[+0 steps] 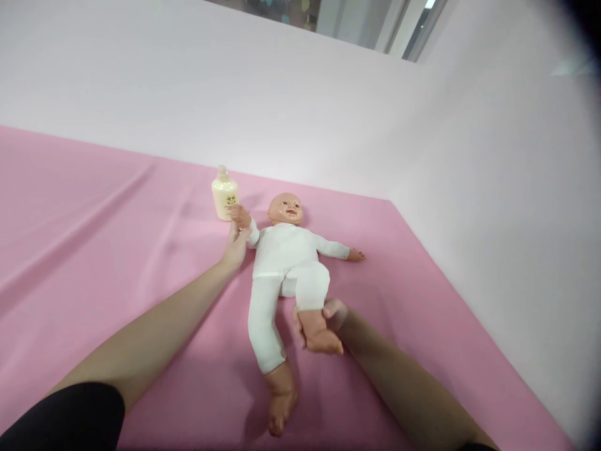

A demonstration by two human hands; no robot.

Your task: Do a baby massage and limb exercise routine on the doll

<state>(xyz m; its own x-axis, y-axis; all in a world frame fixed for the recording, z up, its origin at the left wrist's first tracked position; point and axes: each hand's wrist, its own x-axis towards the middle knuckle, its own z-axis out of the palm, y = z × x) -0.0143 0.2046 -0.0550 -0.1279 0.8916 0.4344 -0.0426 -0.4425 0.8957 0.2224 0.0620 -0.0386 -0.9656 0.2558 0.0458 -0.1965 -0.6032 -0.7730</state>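
A baby doll in a white bodysuit lies on its back on a pink sheet, head toward the wall. My left hand grips the doll's arm at the wrist, beside a small cream bottle that stands upright. My right hand holds the doll's raised leg at the ankle, with the knee bent and the foot lifted off the sheet. The doll's other leg lies straight toward me, and its other arm rests outstretched on the sheet.
The pink sheet covers a wide flat surface and has soft creases on the left. Pale walls close it in at the back and on the right, meeting in a corner. A window strip shows at the top.
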